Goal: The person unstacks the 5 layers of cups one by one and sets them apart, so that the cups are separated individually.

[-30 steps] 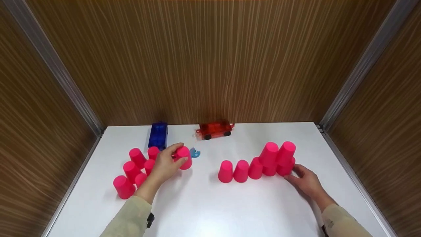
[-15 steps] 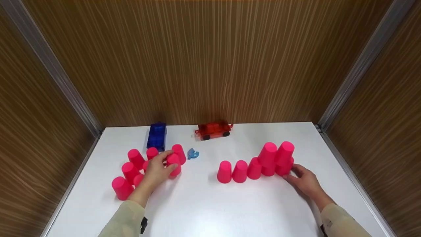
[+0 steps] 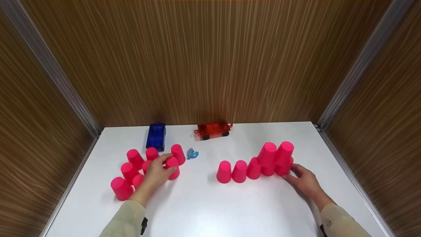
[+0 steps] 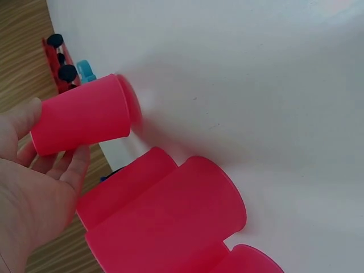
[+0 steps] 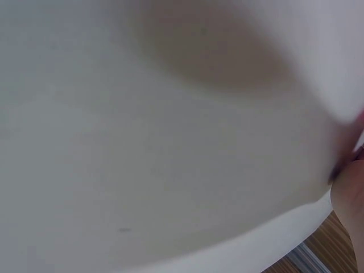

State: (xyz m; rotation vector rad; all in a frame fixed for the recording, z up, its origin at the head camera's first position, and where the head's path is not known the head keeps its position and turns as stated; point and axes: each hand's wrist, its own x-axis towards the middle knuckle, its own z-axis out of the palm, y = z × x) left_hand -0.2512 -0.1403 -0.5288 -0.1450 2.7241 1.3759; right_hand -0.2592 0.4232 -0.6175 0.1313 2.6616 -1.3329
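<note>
My left hand grips an upside-down pink cup at the right side of a cluster of several pink cups on the white table. In the left wrist view the thumb and fingers of that hand wrap the held cup, with other cups just beside it. My right hand lies flat on the table, its fingers touching the rightmost cup of a row that carries two stacked cups. The right wrist view is blurred, showing only table and a fingertip.
A blue toy car and a red toy car stand at the table's far edge against the wooden wall. A small blue piece lies beside a lone standing cup. Wooden walls close in both sides.
My left hand has drawn back toward me and slightly left with a cup, leaving another cup standing by the small blue piece. The right hand has stayed in place.
</note>
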